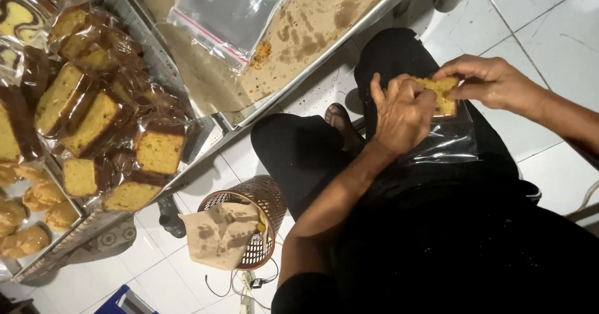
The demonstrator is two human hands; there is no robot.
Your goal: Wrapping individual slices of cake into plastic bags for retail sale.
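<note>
My left hand (402, 111) and my right hand (490, 80) meet over my lap around a yellow cake slice (444, 92). The left hand pinches the mouth of a clear plastic bag (446, 139) and touches the slice's left side. My right hand's fingers grip the slice from the top right, at the bag's opening. The lower part of the slice sits inside the bag, partly hidden by my left fingers.
A metal tray (324, 58) lined with stained brown paper holds a stack of clear bags (231, 11). Several bagged cake slices (118, 127) lie on a tray at left, pastries (25, 220) below. A brown mesh bin (253, 217) with crumpled paper stands on the white tile floor.
</note>
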